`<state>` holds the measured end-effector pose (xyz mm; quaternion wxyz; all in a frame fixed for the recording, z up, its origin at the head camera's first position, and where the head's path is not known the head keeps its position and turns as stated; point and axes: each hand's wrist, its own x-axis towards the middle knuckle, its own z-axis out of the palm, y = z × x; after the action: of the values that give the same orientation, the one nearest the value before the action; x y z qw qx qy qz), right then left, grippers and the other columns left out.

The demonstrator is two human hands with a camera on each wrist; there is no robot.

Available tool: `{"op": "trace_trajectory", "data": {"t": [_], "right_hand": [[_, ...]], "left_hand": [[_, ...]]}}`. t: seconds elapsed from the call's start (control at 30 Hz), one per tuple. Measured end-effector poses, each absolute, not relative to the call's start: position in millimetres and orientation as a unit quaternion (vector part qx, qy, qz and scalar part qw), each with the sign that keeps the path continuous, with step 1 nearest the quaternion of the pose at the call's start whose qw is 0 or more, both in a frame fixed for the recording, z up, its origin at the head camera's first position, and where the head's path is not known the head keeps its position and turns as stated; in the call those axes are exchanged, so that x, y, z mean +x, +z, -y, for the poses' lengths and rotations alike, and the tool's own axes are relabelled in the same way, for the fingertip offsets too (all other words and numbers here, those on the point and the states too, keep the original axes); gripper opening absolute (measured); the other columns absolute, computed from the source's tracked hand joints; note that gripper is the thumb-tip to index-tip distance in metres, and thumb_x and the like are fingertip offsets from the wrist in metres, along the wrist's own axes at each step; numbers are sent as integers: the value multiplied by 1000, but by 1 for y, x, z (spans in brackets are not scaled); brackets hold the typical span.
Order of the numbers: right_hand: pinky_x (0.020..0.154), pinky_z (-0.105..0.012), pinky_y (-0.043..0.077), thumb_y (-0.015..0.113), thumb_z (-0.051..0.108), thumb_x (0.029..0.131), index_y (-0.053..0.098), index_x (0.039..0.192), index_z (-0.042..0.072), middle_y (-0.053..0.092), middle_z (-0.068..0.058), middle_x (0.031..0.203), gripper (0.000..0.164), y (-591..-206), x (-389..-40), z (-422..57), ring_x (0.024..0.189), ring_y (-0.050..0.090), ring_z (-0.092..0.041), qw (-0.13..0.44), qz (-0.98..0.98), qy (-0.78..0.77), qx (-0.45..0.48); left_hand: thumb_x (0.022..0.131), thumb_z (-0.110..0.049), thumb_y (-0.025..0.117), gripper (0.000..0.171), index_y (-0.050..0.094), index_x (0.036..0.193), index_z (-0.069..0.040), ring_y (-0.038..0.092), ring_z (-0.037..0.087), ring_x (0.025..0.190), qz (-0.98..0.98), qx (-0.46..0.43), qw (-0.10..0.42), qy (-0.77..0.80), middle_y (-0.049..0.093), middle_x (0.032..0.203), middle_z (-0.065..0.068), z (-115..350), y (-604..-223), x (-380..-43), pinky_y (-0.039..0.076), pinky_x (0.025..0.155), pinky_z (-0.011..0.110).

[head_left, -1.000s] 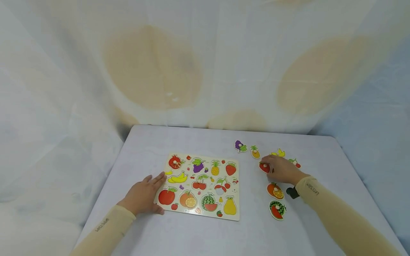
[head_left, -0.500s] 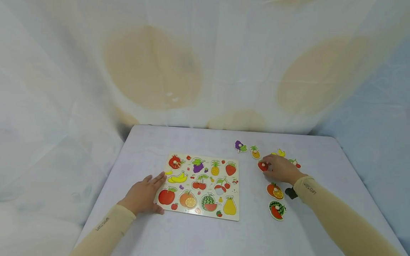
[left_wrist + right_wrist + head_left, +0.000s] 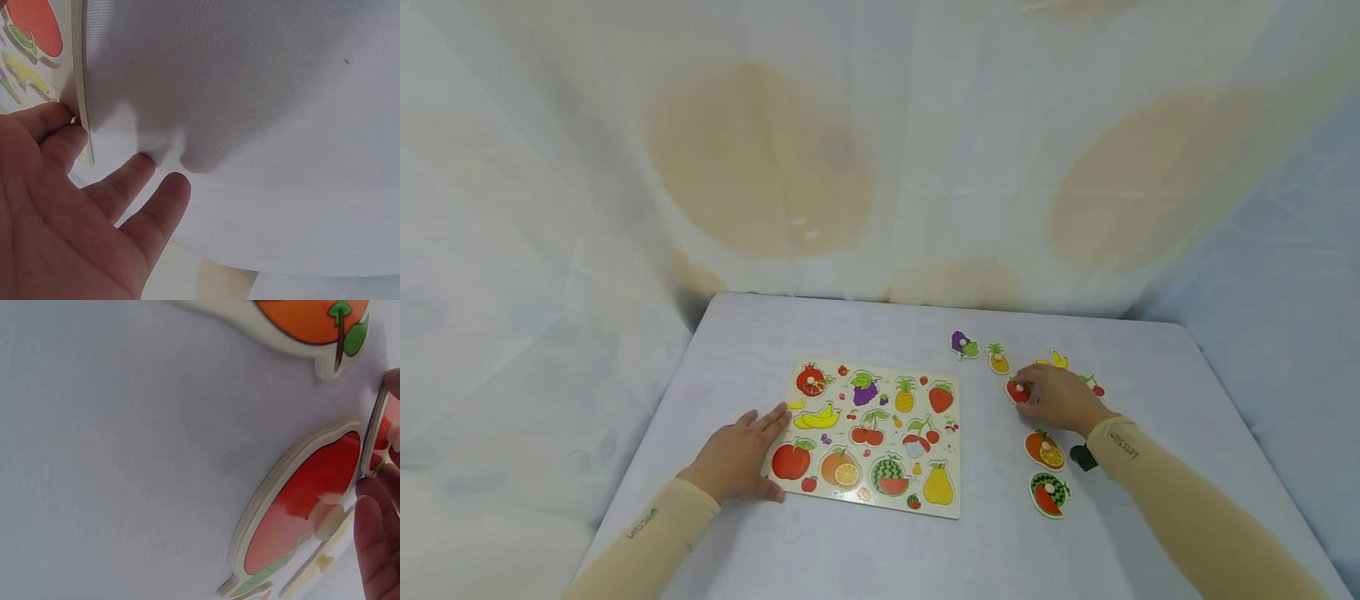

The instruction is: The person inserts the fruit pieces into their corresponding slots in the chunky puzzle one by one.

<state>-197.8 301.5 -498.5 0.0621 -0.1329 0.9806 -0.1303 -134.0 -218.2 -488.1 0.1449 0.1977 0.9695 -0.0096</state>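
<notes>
In the head view my left hand (image 3: 737,460) lies along the left edge of a wooden fruit puzzle board (image 3: 880,506), fingers extended and some fingertips on it. The left wrist view shows two digits touching the board's edge (image 3: 82,94), the other fingers over the tablecloth. Right of the board, my right hand (image 3: 1063,398) pinches a red fruit puzzle piece (image 3: 1018,390) with a pale knob. In the right wrist view this piece (image 3: 382,428) stands tilted between the fingertips, partly cut off by the frame. Beside it lies an apple piece (image 3: 300,506) with a knob.
Around the right hand lie grape (image 3: 963,345), pineapple (image 3: 997,358), banana (image 3: 1057,359), cherry (image 3: 1096,387), orange (image 3: 1044,450) and watermelon (image 3: 1048,495) pieces. A dark object (image 3: 1083,456) shows under the right wrist. A pale cloth covers the table (image 3: 745,333); curtains hang around it.
My right hand has shifted slightly left with the red fruit piece, whose face now shows more around the fingers. My left hand stays at the board's edge.
</notes>
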Motion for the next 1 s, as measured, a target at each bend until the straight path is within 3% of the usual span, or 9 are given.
{"op": "trace_trajectory", "data": {"t": [0.13, 0.33, 0.63, 0.83, 1.0], "right_hand": [[87, -47, 55, 84, 26, 80, 69, 118, 4, 68, -8, 112, 46, -495, -195, -299, 91, 62, -23, 54, -982, -134, -123], [92, -50, 52, 84, 26, 79, 70, 117, 7, 68, -7, 111, 45, -489, -194, -279, 102, 62, -28, 60, -979, -167, -99], [86, -42, 55, 85, 33, 78, 72, 111, 8, 68, -1, 100, 44, -487, -197, -217, 91, 61, -21, 60, -973, -178, -133], [82, -35, 56, 87, 35, 75, 73, 104, 9, 67, 0, 97, 41, -491, -196, -183, 86, 60, -17, 62, -976, -175, -111], [81, -34, 55, 86, 33, 76, 73, 107, 8, 66, 0, 98, 42, -494, -196, -170, 85, 58, -18, 56, -981, -160, -92]], "left_hand": [[61, -59, 89, 116, 37, 155, -14, 38, 44, 136, -969, 199, 147, -7, 32, 161, 2, 218, -488, -134, 44, 102, 56], [60, -59, 89, 116, 38, 155, -14, 38, 45, 136, -969, 200, 147, -2, 33, 160, 3, 220, -490, -134, 44, 101, 58], [59, -62, 88, 119, 37, 155, -15, 37, 44, 138, -970, 195, 145, 1, 32, 161, 1, 221, -493, -136, 44, 102, 57], [58, -61, 89, 118, 38, 155, -16, 36, 44, 138, -971, 191, 146, 5, 32, 160, 0, 220, -494, -136, 44, 102, 56], [58, -61, 90, 118, 39, 155, -17, 36, 43, 138, -972, 189, 142, 9, 33, 160, 0, 221, -495, -136, 45, 101, 57]]}}
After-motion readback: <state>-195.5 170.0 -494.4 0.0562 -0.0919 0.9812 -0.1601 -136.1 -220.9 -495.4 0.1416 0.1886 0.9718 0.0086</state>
